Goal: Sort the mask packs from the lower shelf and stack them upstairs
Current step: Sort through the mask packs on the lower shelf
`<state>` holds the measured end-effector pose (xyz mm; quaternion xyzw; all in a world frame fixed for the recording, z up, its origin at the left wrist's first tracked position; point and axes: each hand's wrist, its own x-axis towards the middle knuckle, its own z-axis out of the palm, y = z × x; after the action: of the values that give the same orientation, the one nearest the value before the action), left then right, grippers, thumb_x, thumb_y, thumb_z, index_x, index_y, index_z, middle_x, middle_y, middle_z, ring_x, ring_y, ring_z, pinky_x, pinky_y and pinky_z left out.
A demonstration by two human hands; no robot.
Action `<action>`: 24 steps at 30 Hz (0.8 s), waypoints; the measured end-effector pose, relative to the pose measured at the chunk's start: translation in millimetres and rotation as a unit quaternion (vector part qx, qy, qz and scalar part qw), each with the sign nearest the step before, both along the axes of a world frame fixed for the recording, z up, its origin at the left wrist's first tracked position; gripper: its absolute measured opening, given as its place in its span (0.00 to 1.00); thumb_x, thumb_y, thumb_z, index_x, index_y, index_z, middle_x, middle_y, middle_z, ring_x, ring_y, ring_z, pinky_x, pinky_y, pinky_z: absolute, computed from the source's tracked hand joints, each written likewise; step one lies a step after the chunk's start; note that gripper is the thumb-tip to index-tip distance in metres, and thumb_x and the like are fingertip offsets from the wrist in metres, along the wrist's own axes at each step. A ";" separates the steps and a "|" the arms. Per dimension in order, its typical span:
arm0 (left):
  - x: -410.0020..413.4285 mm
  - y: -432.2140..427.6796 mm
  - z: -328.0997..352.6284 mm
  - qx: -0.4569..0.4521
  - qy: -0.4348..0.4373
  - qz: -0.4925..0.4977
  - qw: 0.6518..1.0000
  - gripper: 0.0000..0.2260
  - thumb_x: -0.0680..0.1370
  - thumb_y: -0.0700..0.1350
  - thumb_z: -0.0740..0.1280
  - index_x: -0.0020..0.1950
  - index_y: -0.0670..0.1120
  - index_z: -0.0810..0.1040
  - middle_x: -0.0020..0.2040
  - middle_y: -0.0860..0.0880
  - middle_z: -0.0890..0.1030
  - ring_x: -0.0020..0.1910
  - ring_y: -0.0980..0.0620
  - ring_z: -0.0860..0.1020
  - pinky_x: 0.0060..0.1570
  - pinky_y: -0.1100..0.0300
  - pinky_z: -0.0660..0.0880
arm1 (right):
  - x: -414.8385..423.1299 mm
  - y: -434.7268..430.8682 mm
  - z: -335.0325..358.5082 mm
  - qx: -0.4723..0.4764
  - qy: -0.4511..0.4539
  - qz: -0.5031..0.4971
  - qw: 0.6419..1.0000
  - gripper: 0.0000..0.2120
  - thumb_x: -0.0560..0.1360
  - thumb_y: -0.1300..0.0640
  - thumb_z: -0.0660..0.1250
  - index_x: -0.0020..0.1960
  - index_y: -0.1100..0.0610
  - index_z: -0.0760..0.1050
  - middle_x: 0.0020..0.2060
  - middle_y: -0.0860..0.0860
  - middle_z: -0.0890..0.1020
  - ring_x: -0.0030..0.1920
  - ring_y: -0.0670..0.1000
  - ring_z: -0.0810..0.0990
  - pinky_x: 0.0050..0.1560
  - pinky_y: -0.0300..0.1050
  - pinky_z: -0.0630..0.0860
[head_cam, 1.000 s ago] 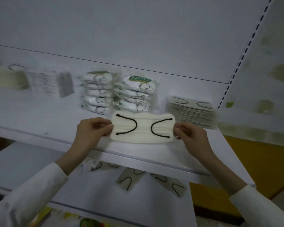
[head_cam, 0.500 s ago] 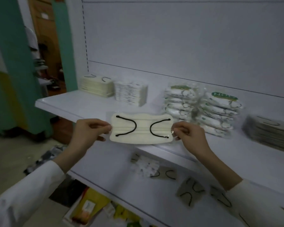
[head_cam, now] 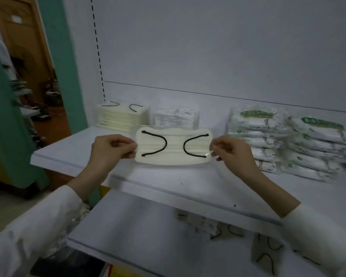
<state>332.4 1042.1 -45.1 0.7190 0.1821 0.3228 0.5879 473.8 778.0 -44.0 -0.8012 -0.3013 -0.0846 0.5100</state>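
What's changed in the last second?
The cream mask pack moved left along the upper shelf, from before the green-labelled stacks to near the matching cream stack. Unchanged: left hand and right hand still pinch its ends; nothing released.

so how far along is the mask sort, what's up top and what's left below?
Done: the upper shelf holds a cream stack, a white printed stack and two green-labelled stacks.
In hand: the left hand and right hand pinch a cream mask pack by its ends, above that shelf's front.
Left: several loose packs lie on the lower shelf, blurred, count unclear.
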 end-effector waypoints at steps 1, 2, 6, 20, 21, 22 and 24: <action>7.4 11.5 2.6 -0.002 -0.004 -0.003 1.000 0.02 0.70 0.34 0.73 0.41 0.39 0.82 0.36 0.40 0.83 0.35 0.47 0.82 0.38 0.64 0.80 | 6.8 11.8 1.8 -0.001 -0.004 -0.003 1.000 0.08 0.76 0.68 0.64 0.44 0.57 0.79 0.35 0.48 0.82 0.34 0.40 0.81 0.36 0.32 0.78; 14.0 24.0 5.2 -0.003 -0.005 -0.004 1.000 0.03 0.70 0.34 0.73 0.41 0.39 0.82 0.37 0.39 0.83 0.36 0.47 0.82 0.39 0.63 0.80 | 13.0 24.4 4.2 -0.006 -0.004 -0.004 1.000 0.08 0.76 0.67 0.64 0.44 0.57 0.79 0.36 0.49 0.82 0.34 0.40 0.81 0.36 0.33 0.78; 35.3 81.1 24.7 -0.014 -0.023 0.003 1.000 0.04 0.72 0.32 0.70 0.39 0.40 0.81 0.35 0.42 0.82 0.33 0.50 0.81 0.39 0.63 0.81 | 32.9 85.4 21.5 -0.006 -0.010 -0.002 1.000 0.10 0.75 0.66 0.65 0.42 0.54 0.79 0.36 0.49 0.83 0.37 0.45 0.83 0.39 0.38 0.80; 177.5 322.6 70.0 0.172 0.091 0.027 0.981 0.07 0.69 0.33 0.73 0.42 0.42 0.78 0.35 0.41 0.81 0.29 0.47 0.78 0.38 0.56 0.78 | 130.1 323.2 62.0 -0.147 -0.024 -0.132 0.980 0.07 0.68 0.68 0.65 0.41 0.58 0.74 0.43 0.59 0.81 0.47 0.59 0.80 0.48 0.50 0.80; 184.3 329.5 65.4 0.185 0.105 0.019 0.977 0.07 0.68 0.33 0.73 0.42 0.42 0.79 0.34 0.42 0.81 0.30 0.47 0.78 0.38 0.57 0.77 | 134.4 330.3 58.6 -0.176 -0.019 -0.134 0.975 0.07 0.68 0.69 0.64 0.39 0.58 0.74 0.44 0.60 0.81 0.49 0.59 0.80 0.49 0.50 0.80; 190.2 334.9 60.9 0.195 0.112 0.009 0.974 0.07 0.68 0.33 0.73 0.41 0.42 0.79 0.34 0.42 0.81 0.30 0.47 0.78 0.39 0.57 0.77 | 138.3 335.7 55.0 -0.192 -0.016 -0.139 0.971 0.08 0.69 0.69 0.63 0.38 0.57 0.74 0.44 0.60 0.81 0.49 0.59 0.80 0.50 0.50 0.80; 199.5 343.0 53.6 0.201 0.111 -0.012 0.973 0.06 0.69 0.34 0.73 0.40 0.43 0.80 0.34 0.44 0.81 0.28 0.51 0.78 0.41 0.59 0.79 | 144.8 342.7 50.0 -0.203 -0.019 -0.155 0.967 0.08 0.69 0.68 0.63 0.38 0.56 0.74 0.46 0.60 0.81 0.49 0.58 0.79 0.50 0.48 0.79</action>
<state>531.9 1385.1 8.4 0.8560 0.1691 0.2634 0.4114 618.6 1120.7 6.0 -0.9231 -0.1941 -0.1153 0.3114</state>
